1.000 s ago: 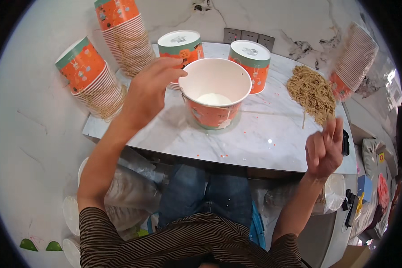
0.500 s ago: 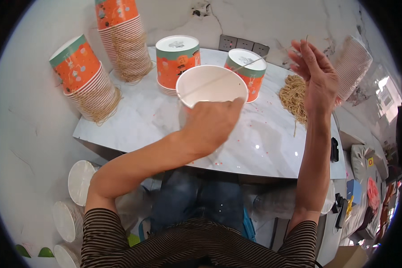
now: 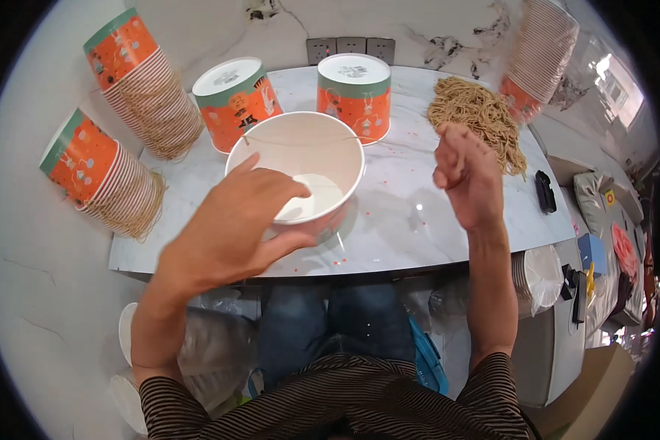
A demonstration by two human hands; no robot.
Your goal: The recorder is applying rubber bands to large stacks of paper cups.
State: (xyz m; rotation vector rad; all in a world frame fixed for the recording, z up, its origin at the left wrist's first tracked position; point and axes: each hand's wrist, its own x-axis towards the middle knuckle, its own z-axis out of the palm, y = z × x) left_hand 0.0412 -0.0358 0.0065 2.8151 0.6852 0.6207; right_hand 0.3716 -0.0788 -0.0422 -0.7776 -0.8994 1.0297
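Note:
A white-lined paper bucket (image 3: 326,172) stands near the table's middle, its mouth tilted toward me. A thin tan cord (image 3: 308,137) runs across its inside, with a small knot by the left wall. My left hand (image 3: 231,220) is open at the bucket's near left side, its fingers apart over the rim and thumb below. My right hand (image 3: 468,172) is raised right of the bucket, fingers curled in; what they hold, if anything, is hidden. Behind it lies a heap of tan cords (image 3: 480,117).
Two upturned orange-and-green buckets (image 3: 238,103) (image 3: 354,99) stand behind. Nested stacks with cords hanging on them, one tall (image 3: 150,95) and one shorter (image 3: 103,176), lean at left. A plastic-wrapped stack (image 3: 539,55) stands far right. A black object (image 3: 545,192) lies near the right edge.
My left hand has drawn back from the rim and spread its fingers. My right hand has come down from its raised pull, and the taut cord now hangs slack across the bucket. The view has shifted right.

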